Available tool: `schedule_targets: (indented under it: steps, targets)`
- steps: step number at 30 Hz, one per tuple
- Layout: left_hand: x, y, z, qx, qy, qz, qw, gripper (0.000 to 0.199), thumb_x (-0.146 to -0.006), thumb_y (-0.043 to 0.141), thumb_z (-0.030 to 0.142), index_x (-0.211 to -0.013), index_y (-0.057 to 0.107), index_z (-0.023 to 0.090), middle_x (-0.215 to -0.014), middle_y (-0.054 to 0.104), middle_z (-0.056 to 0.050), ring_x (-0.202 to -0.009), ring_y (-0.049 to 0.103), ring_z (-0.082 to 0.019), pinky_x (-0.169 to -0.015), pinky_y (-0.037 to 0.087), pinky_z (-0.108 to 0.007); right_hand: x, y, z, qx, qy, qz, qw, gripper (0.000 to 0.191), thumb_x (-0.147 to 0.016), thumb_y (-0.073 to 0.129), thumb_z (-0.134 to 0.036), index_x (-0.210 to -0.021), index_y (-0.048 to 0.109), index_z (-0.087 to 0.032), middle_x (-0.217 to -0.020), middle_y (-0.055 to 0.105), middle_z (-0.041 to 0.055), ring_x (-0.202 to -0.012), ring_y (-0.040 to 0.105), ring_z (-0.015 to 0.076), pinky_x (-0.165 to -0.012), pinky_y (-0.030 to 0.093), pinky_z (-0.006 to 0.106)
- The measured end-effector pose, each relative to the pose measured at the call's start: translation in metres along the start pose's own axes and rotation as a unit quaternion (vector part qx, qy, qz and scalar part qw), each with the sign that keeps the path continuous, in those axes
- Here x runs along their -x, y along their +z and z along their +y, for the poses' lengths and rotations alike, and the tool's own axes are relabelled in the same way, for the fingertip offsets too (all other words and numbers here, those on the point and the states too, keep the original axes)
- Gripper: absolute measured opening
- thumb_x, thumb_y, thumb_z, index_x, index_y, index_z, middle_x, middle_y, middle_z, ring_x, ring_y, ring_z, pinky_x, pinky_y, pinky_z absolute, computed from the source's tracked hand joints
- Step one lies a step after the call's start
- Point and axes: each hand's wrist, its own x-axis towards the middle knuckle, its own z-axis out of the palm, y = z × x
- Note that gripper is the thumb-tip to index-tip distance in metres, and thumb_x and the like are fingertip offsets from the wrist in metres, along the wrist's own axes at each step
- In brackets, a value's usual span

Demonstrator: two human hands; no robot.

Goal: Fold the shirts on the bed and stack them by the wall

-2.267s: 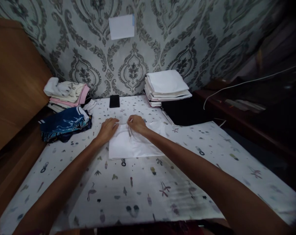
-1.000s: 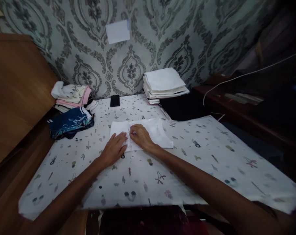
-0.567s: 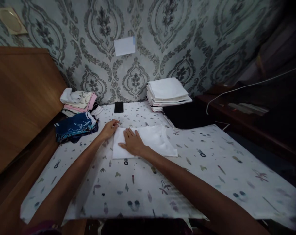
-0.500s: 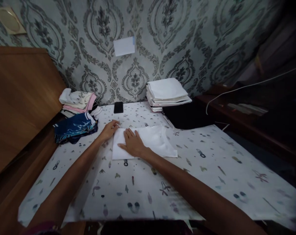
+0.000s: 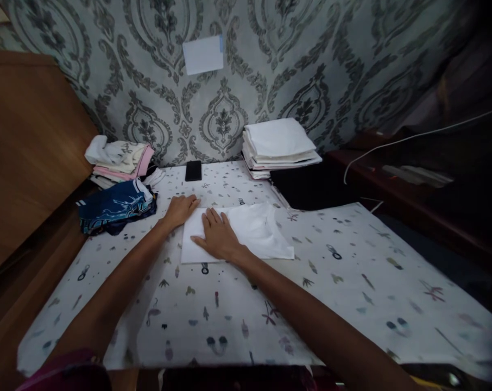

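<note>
A folded white garment (image 5: 256,231), seemingly a T-shirt, lies on the patterned white cloth (image 5: 238,304) over the table. Palm down on its left half is my right hand (image 5: 218,236), its fingers stretched out and the thumb spread away. My left hand (image 5: 181,210) rests at the garment's far left corner, its fingers loosely bent and pointing right; the thumb is mostly hidden. No fabric shows gripped in either hand.
Folded white clothes (image 5: 279,144) are stacked at the back right, beside a black folded cloth (image 5: 311,187). A black phone (image 5: 193,170) lies near the wall. Left are a pile of light clothes (image 5: 121,157) and a blue printed garment (image 5: 115,209). A wooden panel (image 5: 30,146) borders that side.
The view has tilted down slightly. My left hand has shifted a little at the garment's corner, its fingers flatter. My right hand stays flat on the garment.
</note>
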Motion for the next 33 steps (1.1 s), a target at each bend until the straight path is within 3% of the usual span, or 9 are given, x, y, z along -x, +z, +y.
schedule_targets:
  steps: [5, 10, 15, 18, 21, 23, 25, 29, 33]
  targets:
    - [0.021, -0.009, 0.002, -0.012, -0.008, 0.023, 1.000, 0.034, -0.100, 0.035, 0.041, -0.102, 0.062, 0.020, -0.102, 0.067, -0.011, -0.103, 0.057, -0.028, -0.095, 0.040, -0.042, -0.001, 0.001, 0.000, -0.006, 0.002, 0.004, 1.000, 0.083, -0.097, 0.032, -0.062, -0.153, 0.031, -0.001, -0.162, 0.020, 0.0227, -0.153, 0.012, 0.0330, -0.123, 0.011, 0.052]
    - [0.081, -0.016, 0.011, 0.023, 0.012, 0.061, 0.998, 0.037, -0.101, 0.033, 0.041, -0.116, 0.057, 0.018, -0.115, 0.064, -0.012, -0.112, 0.055, -0.025, -0.100, 0.043, -0.041, 0.001, -0.002, -0.001, -0.008, -0.003, -0.001, 1.000, 0.083, -0.099, 0.031, -0.060, -0.153, 0.030, 0.002, -0.162, 0.020, 0.0248, -0.153, 0.011, 0.0336, -0.123, 0.011, 0.052]
    - [0.150, -0.002, 0.033, -0.048, 0.015, -0.011, 0.999, 0.052, -0.100, 0.036, 0.046, -0.143, 0.041, 0.018, -0.153, 0.042, -0.017, -0.145, 0.033, -0.030, -0.118, 0.025, -0.053, 0.001, 0.002, 0.001, -0.022, -0.007, 0.019, 1.000, 0.081, -0.098, 0.031, -0.061, -0.152, 0.033, 0.000, -0.161, 0.024, 0.0239, -0.153, 0.014, 0.0331, -0.122, 0.012, 0.052]
    - [0.165, 0.000, 0.037, -0.041, -0.002, -0.046, 0.998, 0.059, -0.098, 0.037, 0.050, -0.147, 0.036, 0.017, -0.158, 0.036, -0.018, -0.147, 0.030, -0.031, -0.119, 0.024, -0.053, -0.001, 0.005, 0.003, -0.027, -0.009, 0.037, 0.999, 0.078, -0.098, 0.032, -0.062, -0.152, 0.036, -0.006, -0.161, 0.027, 0.0211, -0.152, 0.016, 0.0321, -0.122, 0.014, 0.052]
    - [0.155, -0.011, 0.036, 0.012, -0.066, -0.020, 0.998, 0.063, -0.093, 0.044, 0.055, -0.143, 0.041, 0.016, -0.145, 0.051, -0.019, -0.136, 0.046, -0.033, -0.111, 0.038, -0.051, 0.000, 0.006, 0.005, -0.040, -0.012, 0.038, 0.998, 0.078, -0.098, 0.033, -0.060, -0.151, 0.037, -0.003, -0.160, 0.028, 0.0226, -0.152, 0.017, 0.0326, -0.122, 0.014, 0.052]
    - [0.140, -0.020, 0.034, 0.081, -0.140, -0.002, 0.987, 0.062, -0.088, 0.051, 0.056, -0.136, 0.048, 0.016, -0.124, 0.065, -0.016, -0.113, 0.062, -0.031, -0.095, 0.050, -0.046, 0.000, 0.004, 0.006, -0.069, -0.010, 0.045, 0.997, 0.076, -0.099, 0.035, -0.058, -0.150, 0.038, -0.003, -0.160, 0.030, 0.0223, -0.152, 0.019, 0.0319, -0.122, 0.014, 0.051]
    - [0.122, -0.027, 0.034, 0.173, -0.204, -0.022, 0.963, 0.055, -0.082, 0.058, 0.056, -0.119, 0.058, 0.016, -0.094, 0.071, -0.009, -0.084, 0.068, -0.025, -0.074, 0.054, -0.037, 0.001, 0.000, 0.007, -0.120, 0.004, 0.075, 0.990, 0.071, -0.100, 0.037, -0.054, -0.150, 0.039, -0.004, -0.158, 0.034, 0.0210, -0.151, 0.022, 0.0300, -0.122, 0.017, 0.048]
    - [0.095, -0.031, 0.038, 0.295, -0.294, -0.086, 0.905, 0.035, -0.070, 0.070, 0.050, -0.077, 0.060, 0.017, -0.053, 0.055, 0.004, -0.046, 0.049, -0.012, -0.044, 0.033, -0.023, 0.001, -0.011, 0.014, -0.269, 0.063, 0.192, 0.942, 0.054, -0.104, 0.030, -0.040, -0.144, 0.050, -0.009, -0.151, 0.048, 0.0159, -0.144, 0.038, 0.0212, -0.119, 0.029, 0.035]
    - [0.085, -0.034, 0.047, 0.339, -0.345, -0.110, 0.869, 0.034, -0.057, 0.081, 0.039, -0.059, 0.055, 0.017, -0.043, 0.045, 0.007, -0.038, 0.034, -0.007, -0.040, 0.016, -0.022, -0.002, -0.015, 0.020, -0.471, 0.106, 0.252, 0.839, 0.049, -0.104, 0.027, -0.037, -0.138, 0.057, -0.016, -0.143, 0.058, 0.0095, -0.134, 0.051, 0.0173, -0.112, 0.039, 0.030]
